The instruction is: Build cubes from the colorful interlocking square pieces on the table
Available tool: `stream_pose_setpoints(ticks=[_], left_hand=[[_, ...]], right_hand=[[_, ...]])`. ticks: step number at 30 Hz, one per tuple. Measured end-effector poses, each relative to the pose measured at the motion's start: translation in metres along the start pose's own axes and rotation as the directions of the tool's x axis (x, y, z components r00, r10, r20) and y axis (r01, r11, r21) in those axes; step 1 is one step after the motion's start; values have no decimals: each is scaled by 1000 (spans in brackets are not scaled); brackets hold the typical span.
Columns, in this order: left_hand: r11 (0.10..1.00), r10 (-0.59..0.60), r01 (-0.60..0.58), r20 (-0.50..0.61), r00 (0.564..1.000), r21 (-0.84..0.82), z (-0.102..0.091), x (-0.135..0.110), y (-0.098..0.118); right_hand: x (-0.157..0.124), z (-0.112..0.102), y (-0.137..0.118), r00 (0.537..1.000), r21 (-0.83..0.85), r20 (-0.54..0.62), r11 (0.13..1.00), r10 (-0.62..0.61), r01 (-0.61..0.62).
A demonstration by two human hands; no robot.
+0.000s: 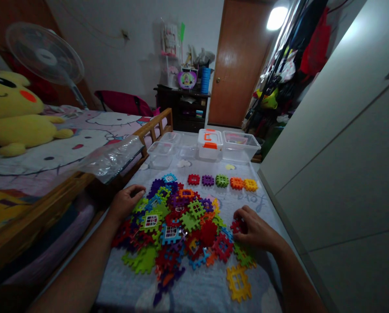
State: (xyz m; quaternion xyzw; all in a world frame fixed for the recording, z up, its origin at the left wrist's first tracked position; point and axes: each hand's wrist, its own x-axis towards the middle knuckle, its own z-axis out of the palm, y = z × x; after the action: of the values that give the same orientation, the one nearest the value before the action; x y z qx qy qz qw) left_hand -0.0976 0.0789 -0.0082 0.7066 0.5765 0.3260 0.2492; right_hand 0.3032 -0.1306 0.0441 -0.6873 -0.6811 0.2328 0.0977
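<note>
1. The only writing is a faint cursive script (246, 201) on the pale table cover (194, 291), upside down to the camera and too dim to read. The tiles and boxes show no readable labels.
2. The pile of tiles (181, 226) lies in the middle of the table. The tiles are flat, square plastic pieces with toothed edges and window-like cut-outs, in red, purple, green, orange, yellow and blue, and they overlap loosely.
3. The left hand (125, 202) rests palm down on the pile's left edge. Its fingers are loosely apart and clasp nothing.
4. The right hand (254, 229) sits at the pile's right edge with its fingers bent onto a red tile (237, 226). I cannot tell whether it pinches the tile or only touches it.
5. Beyond the pile is a straight row of five single tiles, spaced apart: red (193, 179), purple (207, 180), green (222, 180), orange (237, 183), yellow (251, 184).
6. One yellow tile (238, 282) lies alone near the table's front edge.
7. At the far edge stand clear plastic tubs (241, 148) and a white box (210, 144) with an orange latch.
8. A white panel (327, 174) runs close along the table's right edge, and a wooden bed rail (155, 126) with a crumpled clear bag (112, 157) lines the left side. Bare cover shows between pile and row, and also at the front.
</note>
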Motion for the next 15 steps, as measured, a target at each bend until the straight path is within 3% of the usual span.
stream_pose_setpoints(ticks=[7, 12, 15], left_hand=[[1000, -9, 9, 0, 1000, 23, 0, 0, 1], [1000, 2, -2, -2, 1000, -2, 0, 1, -1], [1000, -14, 14, 6, 1000, -14, 0, 0, 1]], right_hand=[[4, 10, -2, 992, -79, -120, 996, -39, 29], [19, 17, 4, 940, -71, -334, 996, -74, 53], [24, 17, 6, 917, -70, -390, 996, -86, 64]])
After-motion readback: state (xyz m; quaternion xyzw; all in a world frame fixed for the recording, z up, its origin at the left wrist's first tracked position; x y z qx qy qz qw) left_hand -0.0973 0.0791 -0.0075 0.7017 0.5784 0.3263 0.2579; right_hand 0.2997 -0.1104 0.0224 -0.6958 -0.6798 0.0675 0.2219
